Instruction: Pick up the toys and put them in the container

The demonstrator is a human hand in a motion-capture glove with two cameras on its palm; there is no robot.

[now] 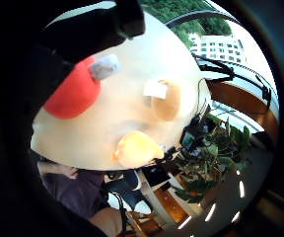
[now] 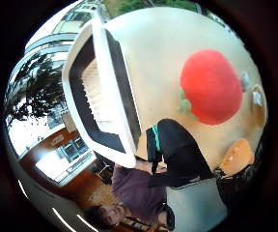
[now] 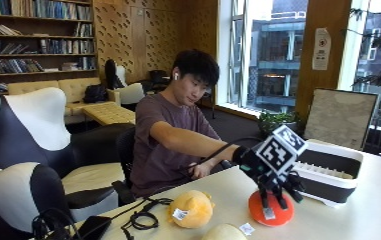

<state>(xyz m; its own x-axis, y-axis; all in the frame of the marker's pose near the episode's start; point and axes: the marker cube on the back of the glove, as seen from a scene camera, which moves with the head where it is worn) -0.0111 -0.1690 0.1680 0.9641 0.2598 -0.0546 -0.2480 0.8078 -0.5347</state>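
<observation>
Started from the big stuff: pale desk (image 3: pixel 376 200), white-rimmed container (image 3: pixel 323 189) sitting on it just beside the action, apparently nothing in it yet (ribbed floor visible in the thumb-side palm view). Looked like the pick-up of the first toy, barely under way.

Found the grip (image 3: pixel 270 180) sitting right over the red toy (image 3: pixel 284 212), fingers curled down onto its top and front, clamped on it as far as could be told, with the toy down on the desk, not lifted. Probably worth working the fingers lower round the sides of that round, soft body before lifting, since a pinch on the crown alone could slip off. Then a short lift and a sideways carry, high enough to clear the container's near rim, and a release well inside rather than on the edge. Nothing in the way between the two.

Also on the desk, toward the person's side and well apart from the container: a yellow toy (image 3: pixel 191 209) and a cream toy (image 3: pixel 224 232) near it, both untouched.

On views: only the outside view gave the grip on top of the toy and how near the container stood. Got the container's inside and a green leaf (image 2: pixel 183 104) on the red toy from the thumb-side view alone. Needed the little-finger-side view for the white tag (image 1: pixel 105 66) up close, but no container in there at all.
</observation>
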